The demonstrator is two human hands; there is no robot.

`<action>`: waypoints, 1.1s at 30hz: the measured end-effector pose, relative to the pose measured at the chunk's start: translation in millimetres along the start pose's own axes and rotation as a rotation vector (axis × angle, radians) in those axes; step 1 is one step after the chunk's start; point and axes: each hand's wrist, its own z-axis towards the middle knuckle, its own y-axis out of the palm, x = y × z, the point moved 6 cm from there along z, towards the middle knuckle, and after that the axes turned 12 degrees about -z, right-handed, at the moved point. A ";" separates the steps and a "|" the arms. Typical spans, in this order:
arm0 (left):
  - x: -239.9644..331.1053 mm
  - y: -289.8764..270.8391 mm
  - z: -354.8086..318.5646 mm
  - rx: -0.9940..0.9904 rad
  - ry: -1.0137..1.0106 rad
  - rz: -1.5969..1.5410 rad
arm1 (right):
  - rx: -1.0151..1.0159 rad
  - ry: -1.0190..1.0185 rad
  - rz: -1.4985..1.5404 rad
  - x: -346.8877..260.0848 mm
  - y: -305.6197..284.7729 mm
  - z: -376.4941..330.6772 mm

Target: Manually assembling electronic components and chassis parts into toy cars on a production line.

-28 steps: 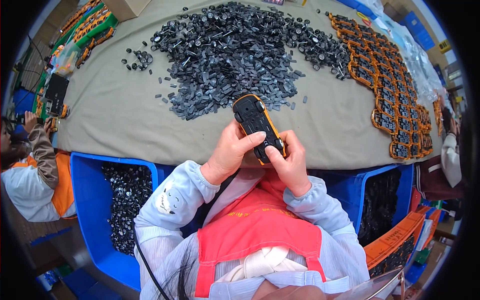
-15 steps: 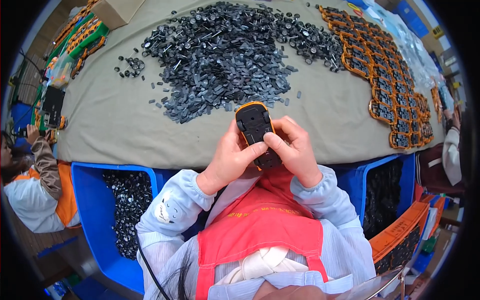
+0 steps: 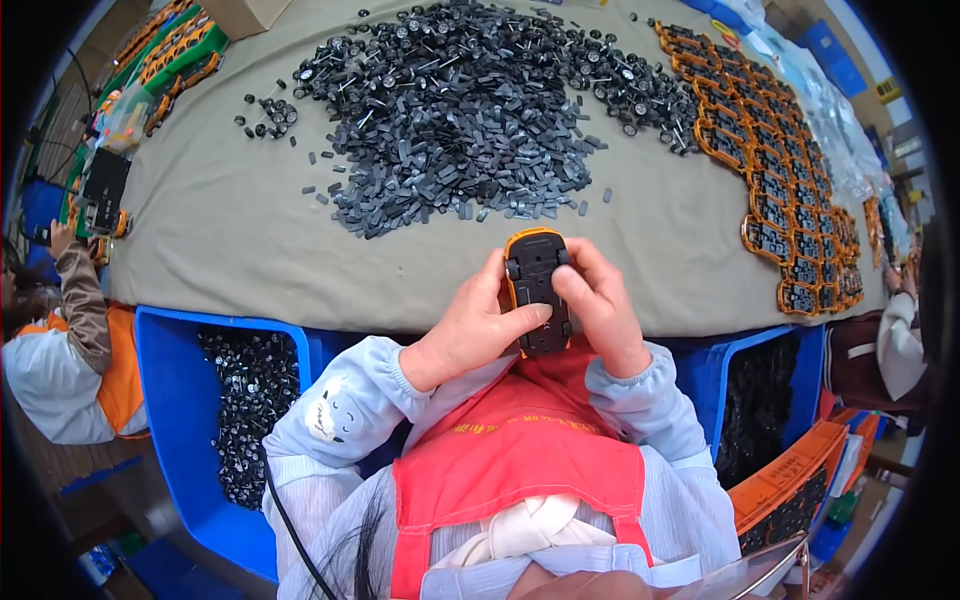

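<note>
An orange toy car [image 3: 540, 285], its black underside turned up, is held between my two hands near the table's front edge. My left hand [image 3: 480, 318] grips its left side, with the thumb lying across the black base. On the other side my right hand [image 3: 598, 305] is closed round the car, its thumb pressed on the base near the upper right. The fingers beneath the car are hidden. Beyond my hands lies a heap of small dark flat pieces [image 3: 450, 160], mixed at its back with black wheels on metal axles [image 3: 640, 95].
Rows of orange car bodies [image 3: 770, 170] cover the table's right side. Below the front edge stand a blue bin of wheels [image 3: 165, 400] on the left and a blue bin of dark parts [image 3: 720, 385] on the right. A person [image 3: 70, 350] sits at the far left.
The car has shifted slightly right and toward me, and stands straighter. My left thumb has slid over the base; my right thumb has moved up toward its edge.
</note>
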 end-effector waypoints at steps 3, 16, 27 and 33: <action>0.9 0.3 -2.8 0.002 -0.022 0.056 | -0.046 0.068 0.065 -3.2 3.8 9.2; 84.5 -164.8 -45.4 0.378 0.080 -0.350 | 0.039 0.045 -0.072 -13.2 -25.2 33.7; 196.0 -487.8 -145.4 1.245 0.352 -0.219 | 0.237 0.077 -0.216 50.3 -88.2 33.4; 170.2 -570.1 -196.5 1.378 0.335 -0.361 | 0.258 0.076 -0.279 46.0 -84.7 36.4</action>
